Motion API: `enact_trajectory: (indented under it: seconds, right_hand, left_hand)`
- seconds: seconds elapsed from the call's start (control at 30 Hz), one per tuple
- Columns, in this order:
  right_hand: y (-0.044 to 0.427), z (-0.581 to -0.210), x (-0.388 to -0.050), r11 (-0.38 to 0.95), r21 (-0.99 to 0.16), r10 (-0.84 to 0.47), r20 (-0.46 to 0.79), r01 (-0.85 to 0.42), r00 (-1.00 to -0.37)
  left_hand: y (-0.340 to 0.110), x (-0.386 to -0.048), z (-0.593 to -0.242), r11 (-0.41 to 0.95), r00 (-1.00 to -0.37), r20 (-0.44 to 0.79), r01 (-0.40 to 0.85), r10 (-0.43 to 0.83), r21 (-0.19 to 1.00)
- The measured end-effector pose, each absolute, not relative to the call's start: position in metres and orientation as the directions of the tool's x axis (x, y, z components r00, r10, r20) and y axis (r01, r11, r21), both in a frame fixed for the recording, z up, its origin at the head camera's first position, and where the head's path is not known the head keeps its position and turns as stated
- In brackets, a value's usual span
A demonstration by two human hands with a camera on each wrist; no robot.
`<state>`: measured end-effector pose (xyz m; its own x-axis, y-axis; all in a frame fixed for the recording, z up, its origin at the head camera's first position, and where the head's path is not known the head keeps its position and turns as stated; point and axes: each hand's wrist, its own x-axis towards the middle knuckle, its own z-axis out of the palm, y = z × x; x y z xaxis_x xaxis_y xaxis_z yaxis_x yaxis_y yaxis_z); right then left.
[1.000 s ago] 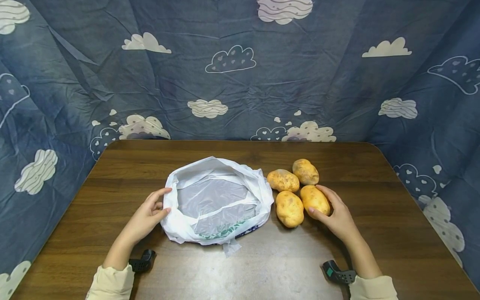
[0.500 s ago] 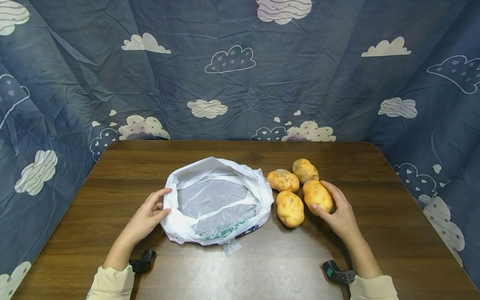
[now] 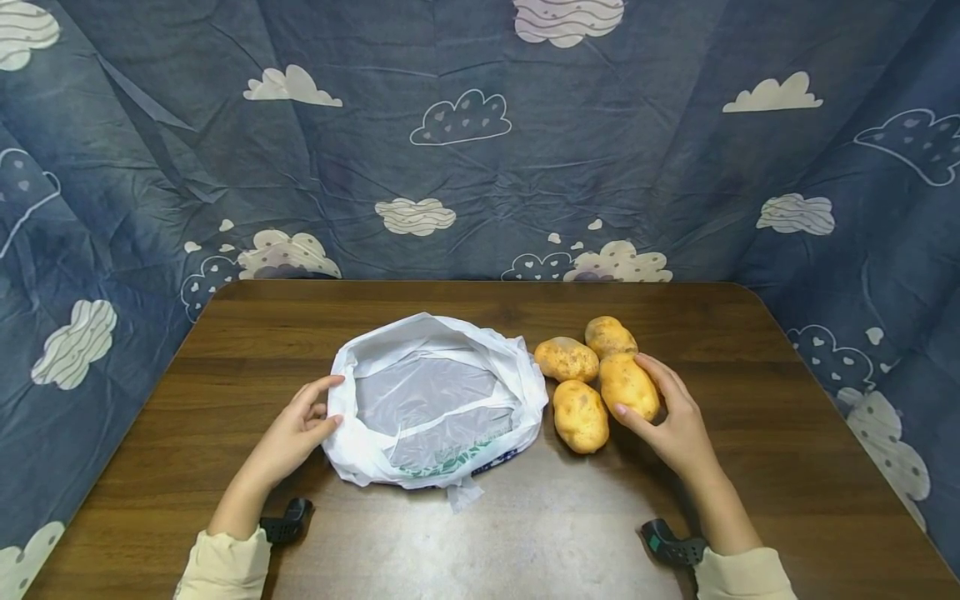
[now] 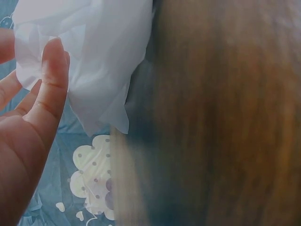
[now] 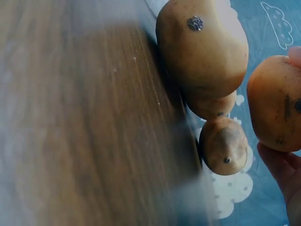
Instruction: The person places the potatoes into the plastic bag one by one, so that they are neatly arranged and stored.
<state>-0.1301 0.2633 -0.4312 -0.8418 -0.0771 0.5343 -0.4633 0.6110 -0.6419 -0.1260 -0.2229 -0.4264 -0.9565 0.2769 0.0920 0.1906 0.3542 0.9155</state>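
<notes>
Patterned blue cloth (image 3: 480, 183) hangs behind a brown wooden surface (image 3: 540, 533). Just right of the left hand (image 3: 291, 433) sits a white bag (image 3: 347, 457), mouth up and spread wide; that hand's thumb and forefinger are parted, their tips touching the bag's side. On the left of the right hand's palm is the held potato (image 3: 628, 386), gripped between thumb and fingers; the right wrist view suggests it is raised off the surface. Its long axis runs mainly front to back, far end leaning left. From the right hand (image 3: 681, 435), the bag lies left, with the near potato (image 3: 581, 418) and the leftmost potato (image 3: 567, 360) between them, the latter right beside the bag. Beyond the right hand's fingers lies the far potato (image 3: 606, 335). Of the two hands, the left is nearer the bag, at its opposite side.
</notes>
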Motion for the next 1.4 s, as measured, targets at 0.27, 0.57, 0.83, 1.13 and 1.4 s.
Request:
enact_trajectory:
  seconds: [0.27, 0.57, 0.83, 1.13, 1.4]
  right_hand:
    - [0.249, -0.421, -0.133, 0.579, -0.628, -0.126, 0.561, -0.519, -0.818]
    - [0.218, -0.393, -0.129, 0.555, -0.591, -0.177, 0.603, -0.585, -0.778]
    - [0.211, -0.414, -0.151, 0.531, -0.574, -0.219, 0.618, -0.623, -0.755]
    - [0.188, -0.414, -0.158, 0.481, -0.588, -0.253, 0.617, -0.65, -0.745]
    - [0.164, -0.414, -0.164, 0.487, -0.593, -0.326, 0.558, -0.642, -0.763]
  left_hand:
    - [-0.222, -0.126, -0.426, 0.355, -0.958, 0.087, 0.184, 0.273, 0.917]
    - [-0.221, -0.126, -0.425, 0.355, -0.958, 0.084, 0.182, 0.274, 0.917]
    - [-0.222, -0.125, -0.424, 0.361, -0.958, 0.081, 0.18, 0.275, 0.915]
    - [-0.222, -0.126, -0.426, 0.356, -0.956, 0.091, 0.191, 0.279, 0.915]
    - [-0.222, -0.125, -0.426, 0.361, -0.956, 0.087, 0.188, 0.278, 0.914]
